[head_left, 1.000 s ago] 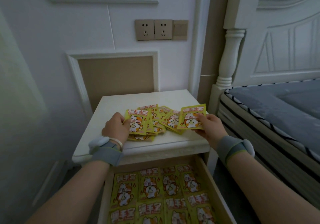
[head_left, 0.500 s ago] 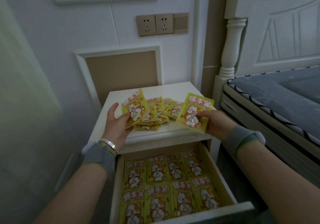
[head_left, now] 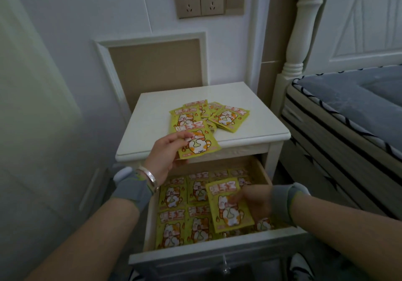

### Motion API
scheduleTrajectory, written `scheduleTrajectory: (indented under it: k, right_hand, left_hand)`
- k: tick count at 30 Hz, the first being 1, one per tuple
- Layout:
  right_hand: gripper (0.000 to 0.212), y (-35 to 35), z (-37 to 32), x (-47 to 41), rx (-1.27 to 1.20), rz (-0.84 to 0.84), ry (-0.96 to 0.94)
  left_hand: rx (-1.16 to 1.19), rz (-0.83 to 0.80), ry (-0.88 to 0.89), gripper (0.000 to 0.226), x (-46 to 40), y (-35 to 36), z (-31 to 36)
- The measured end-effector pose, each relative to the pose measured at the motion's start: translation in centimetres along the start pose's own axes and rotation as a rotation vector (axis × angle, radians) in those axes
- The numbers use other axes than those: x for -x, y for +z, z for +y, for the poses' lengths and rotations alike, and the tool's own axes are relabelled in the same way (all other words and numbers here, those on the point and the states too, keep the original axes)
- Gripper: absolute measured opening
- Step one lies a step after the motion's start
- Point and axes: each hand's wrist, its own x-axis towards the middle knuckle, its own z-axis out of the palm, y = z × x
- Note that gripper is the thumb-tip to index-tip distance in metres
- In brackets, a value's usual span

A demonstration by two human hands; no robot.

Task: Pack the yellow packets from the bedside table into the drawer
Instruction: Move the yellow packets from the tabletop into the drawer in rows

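Yellow packets change levels at a white bedside table [head_left: 150, 126]: the right hand [head_left: 256, 202] pinches one packet [head_left: 228, 206] low over the open drawer [head_left: 217, 252], just above the rows already lying flat there, while the left hand [head_left: 167, 154] pinches a second packet [head_left: 198, 143] at the table's front edge, above the drawer's back. A loose heap of packets [head_left: 208, 115] waits on the tabletop, so the job looks well along but unfinished. By the look of it, the placing step is in hand; the next move calls for laying the right-hand packet flat on the filled rows, then bringing the left one down past the table's lip. Room is tight: drawer walls hem the right wrist, and a bed [head_left: 348, 111] stands close on the right; the left side is open.
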Motion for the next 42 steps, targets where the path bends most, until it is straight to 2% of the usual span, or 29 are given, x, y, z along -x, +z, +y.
scheduleTrajectory:
  k: [10,16,18,21,24,28,32,37,42]
  right_hand:
    - [0.044,-0.4,2.0,-1.2,0.029,-0.065,0.163]
    - [0.035,-0.7,1.5,-0.6,0.009,-0.013,0.112]
    - [0.029,-1.1,0.7,0.2,0.016,0.089,0.038]
    - [0.039,-3.3,-1.2,0.4,0.09,0.424,-0.181]
    - [0.035,-5.7,-2.3,0.4,0.242,0.598,-0.272]
    - [0.027,-6.8,-2.7,0.6,0.342,0.697,-0.353]
    - [0.03,-7.1,-2.7,-0.4,0.331,0.689,-0.339]
    - [0.026,-6.9,-2.9,-1.3,0.331,0.669,-0.347]
    - [0.027,-7.0,-2.9,-2.1,0.347,0.675,-0.362]
  left_hand:
    - [-0.017,0.001,-0.04,0.021,-0.8,-0.8,-0.4]
    - [-0.12,-0.096,-0.037,0.022,-0.6,-0.2,-1.2]
    - [-0.142,-0.179,-0.084,0.022,-0.8,-0.1,-2.0]
    - [-0.202,-0.396,-0.205,0.026,-1.2,0.0,-3.6]
    - [-0.394,-0.522,-0.328,0.022,-1.8,0.9,-5.5]
    - [-0.699,-0.392,-0.286,0.02,-4.1,1.8,-8.8]
    - [-0.74,-0.308,-0.248,0.02,-6.2,3.0,-11.6]
    - [-0.883,-0.364,-0.172,0.023,-7.5,5.5,-14.5]
    - [-1.239,-0.392,-0.037,0.031,-7.2,5.9,-15.4]
